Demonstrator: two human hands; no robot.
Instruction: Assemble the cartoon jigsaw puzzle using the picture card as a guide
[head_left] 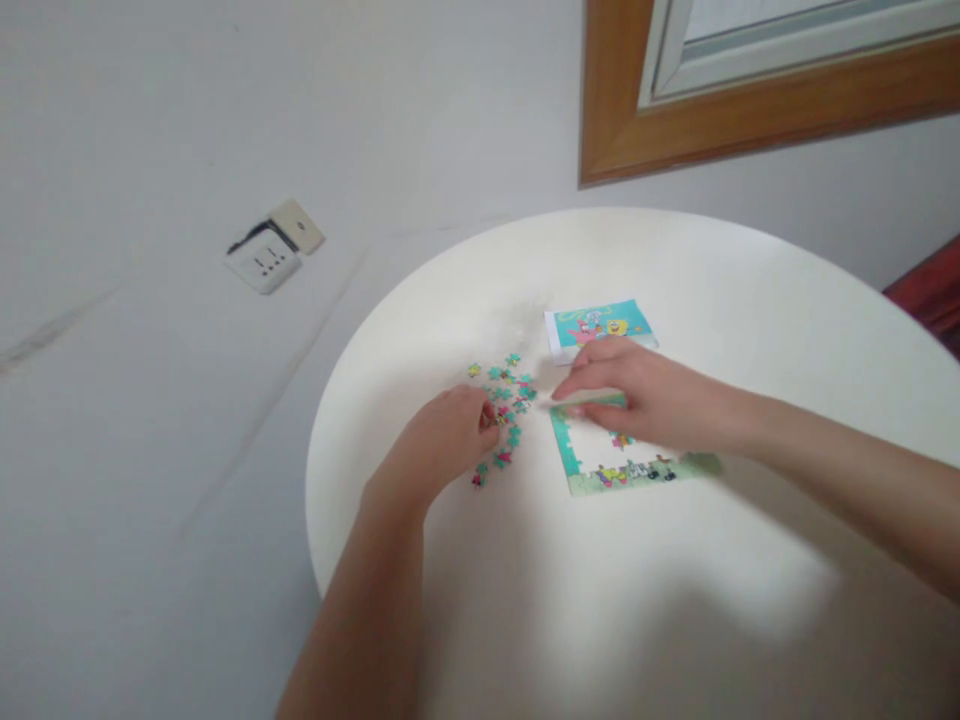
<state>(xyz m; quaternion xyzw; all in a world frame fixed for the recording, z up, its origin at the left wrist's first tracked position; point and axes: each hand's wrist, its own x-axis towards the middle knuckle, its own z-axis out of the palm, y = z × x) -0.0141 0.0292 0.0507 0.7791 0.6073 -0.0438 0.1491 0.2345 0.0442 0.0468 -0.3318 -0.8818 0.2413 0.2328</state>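
On the left, my left hand (450,440) is curled over a loose heap of small puzzle pieces (499,393), mostly teal with pink and yellow bits. Its thumb and forefinger close on one piece at the heap's edge. My right hand (652,395) reaches in from the right, thumb and fingers apart, with nothing visible between them. Under it lies a partly assembled jigsaw puzzle (566,450), with teal and pale green border and a white middle. The hand hides the upper right of the puzzle. A small pink cluster of joined pieces (621,440) shows inside the border.
Behind the right hand lies a cartoon picture card (600,325). Everything rests on a round white table (420,300) against a pale wall. A wall socket (264,260) is at the left, a wood-framed window (622,130) at upper right. Something dark red (934,290) shows past the table's right edge.
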